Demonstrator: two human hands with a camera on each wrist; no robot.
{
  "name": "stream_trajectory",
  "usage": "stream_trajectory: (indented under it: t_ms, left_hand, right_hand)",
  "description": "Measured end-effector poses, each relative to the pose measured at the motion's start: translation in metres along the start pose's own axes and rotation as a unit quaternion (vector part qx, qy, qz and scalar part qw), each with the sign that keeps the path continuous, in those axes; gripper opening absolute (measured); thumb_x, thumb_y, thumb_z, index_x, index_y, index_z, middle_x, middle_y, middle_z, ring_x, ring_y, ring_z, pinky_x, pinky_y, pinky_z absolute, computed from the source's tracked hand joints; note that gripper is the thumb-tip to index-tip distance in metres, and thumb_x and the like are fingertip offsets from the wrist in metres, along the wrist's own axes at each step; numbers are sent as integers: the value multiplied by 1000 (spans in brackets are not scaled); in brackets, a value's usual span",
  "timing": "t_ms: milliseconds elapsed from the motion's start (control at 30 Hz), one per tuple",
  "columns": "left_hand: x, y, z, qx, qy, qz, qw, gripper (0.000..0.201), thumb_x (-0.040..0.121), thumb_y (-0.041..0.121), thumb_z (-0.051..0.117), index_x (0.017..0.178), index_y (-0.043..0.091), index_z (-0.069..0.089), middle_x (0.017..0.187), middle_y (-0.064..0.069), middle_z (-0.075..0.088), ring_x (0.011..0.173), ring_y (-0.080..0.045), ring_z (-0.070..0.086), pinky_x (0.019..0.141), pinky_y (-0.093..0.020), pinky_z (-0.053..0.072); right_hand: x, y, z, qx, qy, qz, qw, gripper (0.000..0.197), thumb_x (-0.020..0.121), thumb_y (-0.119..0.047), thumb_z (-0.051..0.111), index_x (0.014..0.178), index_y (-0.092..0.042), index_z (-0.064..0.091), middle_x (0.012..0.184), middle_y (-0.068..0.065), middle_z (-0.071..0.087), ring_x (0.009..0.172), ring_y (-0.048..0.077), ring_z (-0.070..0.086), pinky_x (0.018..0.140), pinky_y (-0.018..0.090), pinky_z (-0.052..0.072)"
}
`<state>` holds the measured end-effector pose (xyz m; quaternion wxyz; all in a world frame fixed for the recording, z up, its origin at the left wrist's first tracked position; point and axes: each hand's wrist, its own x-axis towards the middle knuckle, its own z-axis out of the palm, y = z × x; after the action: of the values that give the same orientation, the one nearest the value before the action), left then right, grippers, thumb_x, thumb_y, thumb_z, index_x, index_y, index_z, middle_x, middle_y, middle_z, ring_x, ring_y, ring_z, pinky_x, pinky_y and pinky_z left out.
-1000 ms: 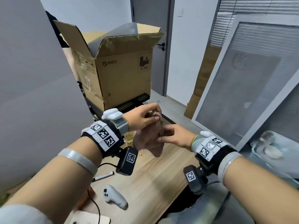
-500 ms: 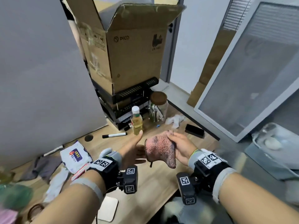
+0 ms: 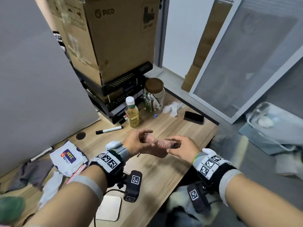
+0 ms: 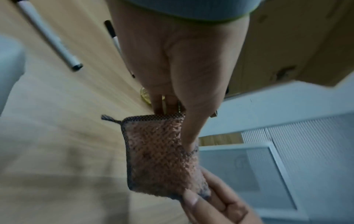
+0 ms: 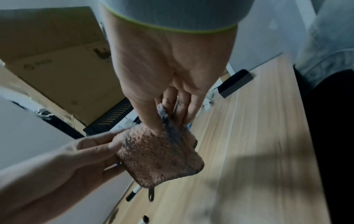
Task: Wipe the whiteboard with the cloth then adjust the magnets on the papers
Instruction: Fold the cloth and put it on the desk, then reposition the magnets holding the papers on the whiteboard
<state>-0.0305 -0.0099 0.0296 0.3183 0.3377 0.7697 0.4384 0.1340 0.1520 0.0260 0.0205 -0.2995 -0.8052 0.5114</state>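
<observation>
A small pink knitted cloth point(image 3: 159, 144) with a dark edge is held level between both hands, above the wooden desk point(image 3: 164, 171). My left hand point(image 3: 141, 140) pinches its left end, thumb on one face and fingers behind. My right hand point(image 3: 177, 145) pinches the other end. In the left wrist view the cloth point(image 4: 161, 156) hangs flat from my left hand point(image 4: 176, 127), with a loop tag at one corner. The right wrist view shows the cloth point(image 5: 159, 154) bunched under my right hand point(image 5: 168, 121). A large pale board point(image 3: 41, 82) stands at the left. I see no magnets or papers.
A PICO cardboard box point(image 3: 118, 38) sits on black trays at the back of the desk. In front of it stand a bottle point(image 3: 132, 113) and a jar point(image 3: 153, 95), with a marker point(image 3: 109, 130), tissue point(image 3: 173, 107) and black phone point(image 3: 194, 117) nearby. A framed panel point(image 3: 246, 63) leans at the right.
My view has tilted down to the desk. Half a second ago my left hand was open beside the cloth; it now pinches the cloth, which is stretched between both hands.
</observation>
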Motion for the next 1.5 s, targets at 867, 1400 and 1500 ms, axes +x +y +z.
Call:
stream_trajectory:
  t_ms: [867,1400,1500]
  left_hand:
    - [69,110,141,-56,-152,68,984,28,92,5,65,119,0,64,121,-20,68,109,-21,64,99,-29,49]
    - [-256,394,450,-80,-555,330,759,10,94,11,63,103,8,67,101,-15,72,86,-25,76,72,-31,55]
    - [-302,407,479,-86,-580,327,741,18,93,10,63,111,8,65,100,-10,69,92,-30,75,75,-35,54]
  right_hand:
    - [-93,47,-88,181,326,189,908,13,96,-20,63,100,-32,58,101,6,70,98,23,65,87,39,53]
    - [-591,45,-184,41,738,255,623,34,88,-4,52,112,-27,60,123,6,57,100,24,66,91,37,53]
    - [-640,54,-187,39,765,253,590,41,87,-9,52,118,-35,54,125,12,62,107,26,65,99,42,52]
